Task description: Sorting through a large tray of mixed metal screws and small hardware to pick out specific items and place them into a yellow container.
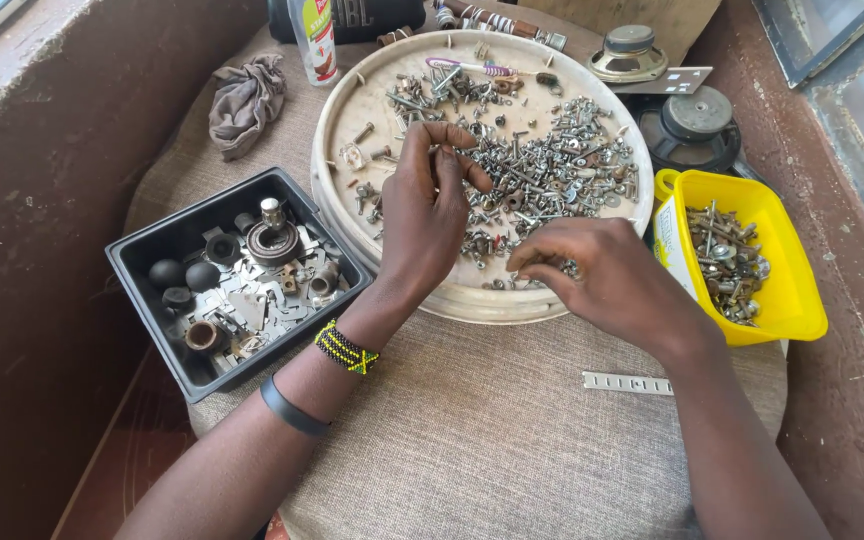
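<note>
Your left hand (422, 215) is over the round tray (337, 120), fingers (447, 165) curled and pinched together above the screw pile (542, 165). Whether a screw sits in the pinch, can't tell — too small.

Your right hand (602, 275) is low at the tray's near rim, fingertips (524, 262) pressed into the near edge of the pile, pinching at loose hardware. Can't confirm what it has.

The pile of screws, bolts and washers is spread across the tray's middle and right; a few stray screws lie on its left side.

Around it:
- Black bin (142, 255) left of the tray, touching it or nearly: rubber feet, metal brackets, round bushings.
- Yellow tub (797, 285) right of the tray, holding more screws and bolts.
- Grey rag (245, 100) at far left on the bench (502, 440), which is covered in tan cloth.
- Perforated metal strip (627, 382) on the cloth near your right forearm.
- Two speaker drivers (697, 120) beyond the tray's right edge.
- Beaded bracelet (345, 348) and dark band (292, 408) on your left wrist.
</note>
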